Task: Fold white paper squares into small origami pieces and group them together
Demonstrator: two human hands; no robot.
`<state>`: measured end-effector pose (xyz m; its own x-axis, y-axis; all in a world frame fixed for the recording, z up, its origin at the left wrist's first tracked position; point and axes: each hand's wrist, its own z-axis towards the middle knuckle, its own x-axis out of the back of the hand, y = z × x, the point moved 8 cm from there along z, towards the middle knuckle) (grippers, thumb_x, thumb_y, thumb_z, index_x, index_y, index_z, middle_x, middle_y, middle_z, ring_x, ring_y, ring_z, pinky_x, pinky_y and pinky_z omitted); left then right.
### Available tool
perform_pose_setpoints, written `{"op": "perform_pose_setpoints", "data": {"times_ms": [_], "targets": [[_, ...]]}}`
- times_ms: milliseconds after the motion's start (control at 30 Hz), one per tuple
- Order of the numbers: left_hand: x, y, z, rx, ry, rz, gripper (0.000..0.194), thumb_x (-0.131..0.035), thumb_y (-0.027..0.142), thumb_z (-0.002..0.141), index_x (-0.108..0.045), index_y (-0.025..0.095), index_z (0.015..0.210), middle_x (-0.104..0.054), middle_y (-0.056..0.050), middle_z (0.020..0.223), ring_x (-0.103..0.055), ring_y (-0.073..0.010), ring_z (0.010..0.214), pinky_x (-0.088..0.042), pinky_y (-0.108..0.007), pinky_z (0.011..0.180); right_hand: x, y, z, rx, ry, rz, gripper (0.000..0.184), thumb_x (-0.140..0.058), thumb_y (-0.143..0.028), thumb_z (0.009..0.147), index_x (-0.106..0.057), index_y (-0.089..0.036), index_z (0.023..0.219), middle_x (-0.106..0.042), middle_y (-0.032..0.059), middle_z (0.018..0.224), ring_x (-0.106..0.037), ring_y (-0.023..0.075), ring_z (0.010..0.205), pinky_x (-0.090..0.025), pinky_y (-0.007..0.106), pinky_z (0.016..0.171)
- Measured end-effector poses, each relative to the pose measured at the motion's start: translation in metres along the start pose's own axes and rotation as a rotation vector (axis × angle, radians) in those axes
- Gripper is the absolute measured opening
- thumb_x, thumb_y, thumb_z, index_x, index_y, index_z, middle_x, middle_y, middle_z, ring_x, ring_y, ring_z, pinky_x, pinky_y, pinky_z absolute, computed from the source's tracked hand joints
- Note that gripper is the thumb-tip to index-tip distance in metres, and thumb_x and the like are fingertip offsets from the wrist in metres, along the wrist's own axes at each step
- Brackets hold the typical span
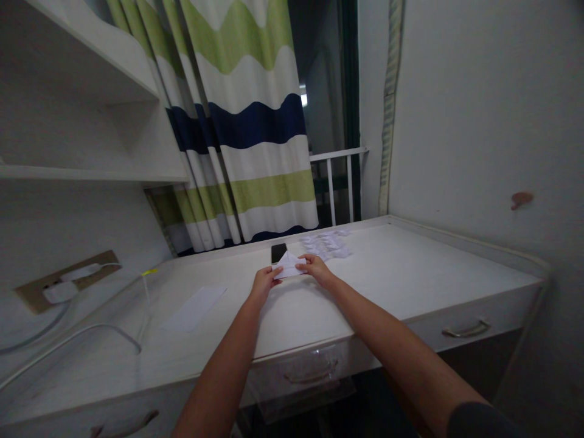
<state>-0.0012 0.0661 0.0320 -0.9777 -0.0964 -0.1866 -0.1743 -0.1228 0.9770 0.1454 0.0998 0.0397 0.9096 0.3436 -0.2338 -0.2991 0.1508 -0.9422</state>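
Observation:
Both of my hands hold a small folded piece of white paper [289,266] just above the white desk [392,280]. My left hand [264,284] pinches its left corner, fingers closed. My right hand [314,267] grips its right edge, fingers curled on it. The paper has a pointed, triangular top. A dark phone [278,252] lies flat right behind the paper. Several small white folded papers [326,244] lie in a cluster behind my right hand.
A flat white sheet [195,308] lies on the desk to the left. White cables [91,331] run from a wall socket [64,281] at far left. Shelves hang at upper left, a striped curtain [246,134] at the back, a wall on the right. Drawer handles [466,330] show below the desk front.

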Motion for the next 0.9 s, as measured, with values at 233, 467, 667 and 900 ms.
{"op": "perform_pose_setpoints", "data": {"times_ms": [233, 467, 667, 900], "targets": [[-0.004, 0.005, -0.005, -0.006, -0.030, -0.010, 0.022, -0.071, 0.027, 0.054, -0.061, 0.010, 0.064, -0.063, -0.006, 0.067, -0.056, -0.0103, 0.057, -0.045, -0.021, 0.054, 0.000, -0.003, -0.002, 0.001, 0.001, 0.019, 0.027, -0.072, -0.016, 0.048, -0.058, -0.015, 0.071, -0.061, -0.0020, 0.060, -0.056, 0.0103, 0.056, -0.048, 0.023, 0.056], [-0.004, 0.003, -0.001, -0.036, -0.042, -0.059, 0.027, -0.071, 0.033, 0.054, -0.059, 0.010, 0.064, -0.061, -0.006, 0.067, -0.055, -0.0106, 0.058, -0.047, -0.022, 0.051, 0.005, -0.005, -0.002, 0.002, 0.037, 0.011, 0.022, -0.069, -0.015, 0.051, -0.057, -0.015, 0.070, -0.060, -0.0017, 0.061, -0.055, 0.0096, 0.056, -0.047, 0.022, 0.055], [-0.003, 0.004, 0.001, -0.072, -0.042, 0.009, 0.031, -0.070, 0.035, 0.054, -0.061, 0.010, 0.070, -0.060, -0.005, 0.070, -0.054, -0.0099, 0.059, -0.047, -0.021, 0.051, 0.007, -0.002, -0.001, -0.005, 0.029, 0.008, 0.022, -0.068, -0.015, 0.052, -0.057, -0.015, 0.071, -0.060, -0.0009, 0.066, -0.056, 0.0103, 0.060, -0.048, 0.023, 0.056], [0.006, 0.021, -0.003, -0.222, 0.051, 0.099, 0.049, -0.062, 0.027, 0.058, -0.056, 0.019, 0.106, -0.058, 0.000, 0.068, -0.053, -0.0103, 0.060, -0.047, -0.021, 0.050, 0.003, -0.001, -0.004, -0.030, 0.029, 0.070, 0.027, -0.060, -0.014, 0.058, -0.055, -0.018, 0.083, -0.056, -0.0021, 0.067, -0.054, 0.0097, 0.060, -0.051, 0.026, 0.057]]}}
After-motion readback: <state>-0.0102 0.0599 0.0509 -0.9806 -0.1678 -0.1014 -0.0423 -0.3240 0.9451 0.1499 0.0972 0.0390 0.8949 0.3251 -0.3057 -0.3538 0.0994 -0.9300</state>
